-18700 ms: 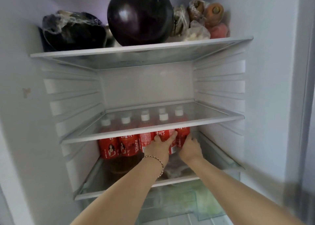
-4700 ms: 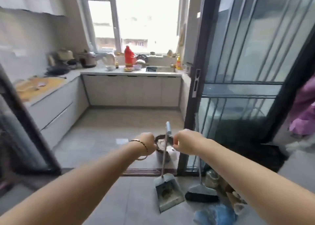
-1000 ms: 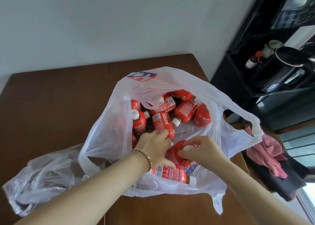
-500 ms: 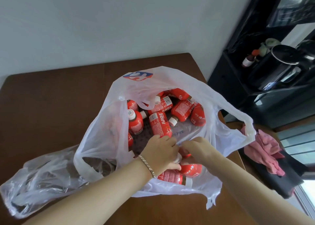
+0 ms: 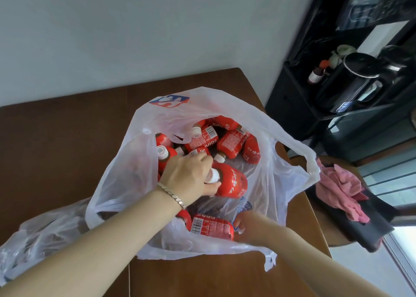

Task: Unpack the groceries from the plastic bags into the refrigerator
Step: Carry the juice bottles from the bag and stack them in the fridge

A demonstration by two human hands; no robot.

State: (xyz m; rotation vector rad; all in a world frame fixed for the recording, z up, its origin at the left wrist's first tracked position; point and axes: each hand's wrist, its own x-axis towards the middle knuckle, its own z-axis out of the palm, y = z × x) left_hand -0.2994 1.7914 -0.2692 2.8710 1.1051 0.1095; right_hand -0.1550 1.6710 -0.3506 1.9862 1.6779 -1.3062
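A white plastic bag (image 5: 276,179) stands wide at the mouth on the brown table (image 5: 63,143), holding several red juice bottles (image 5: 229,141) with white caps. My left hand (image 5: 191,179) is inside the bag, fingers closed around the neck of one red bottle (image 5: 234,182). At the bag's near side my right hand (image 5: 249,227) grips the capped end of another red bottle (image 5: 211,227) lying flat; the bag's film partly veils this hand. A thin bracelet circles my left wrist.
A crumpled clear plastic bag (image 5: 40,236) lies at the table's left front. Right of the table stands a black shelf unit (image 5: 315,107) with a black kettle (image 5: 353,78) and small bottles. A pink cloth (image 5: 340,188) lies on a dark chair by the table's right edge.
My hands, close together half a second ago, have separated: the left rose deeper into the bag with a bottle by its neck, the right dropped to the bottle at the near side.
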